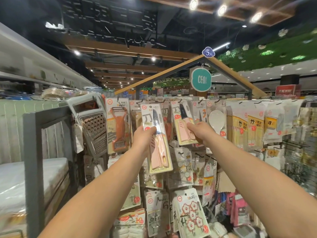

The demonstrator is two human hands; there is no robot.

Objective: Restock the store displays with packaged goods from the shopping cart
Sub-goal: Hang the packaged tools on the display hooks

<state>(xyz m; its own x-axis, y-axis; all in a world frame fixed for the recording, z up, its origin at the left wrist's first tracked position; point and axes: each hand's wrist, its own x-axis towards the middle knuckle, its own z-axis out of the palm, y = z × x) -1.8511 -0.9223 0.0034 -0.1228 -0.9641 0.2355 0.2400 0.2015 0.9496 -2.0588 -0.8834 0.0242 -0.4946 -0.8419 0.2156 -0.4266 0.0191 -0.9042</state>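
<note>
My left hand [143, 136] grips a carded fruit knife pack [158, 152] with a steel blade and pink handle, holding it up in front of the peg display. My right hand [199, 130] pinches a second knife pack [182, 127], black blade with pink sheath, which hangs among the packs on the top row of hooks [180, 101]. Both arms reach forward and up. The shopping cart is out of view.
An orange peeler pack [118, 126] and a metal grater [93, 124] hang left of the knives. A white rice paddle pack [217, 120] and bamboo goods [247, 127] hang to the right. Sticky-hook packs [190, 215] fill lower rows. A grey frame post [33, 160] stands left.
</note>
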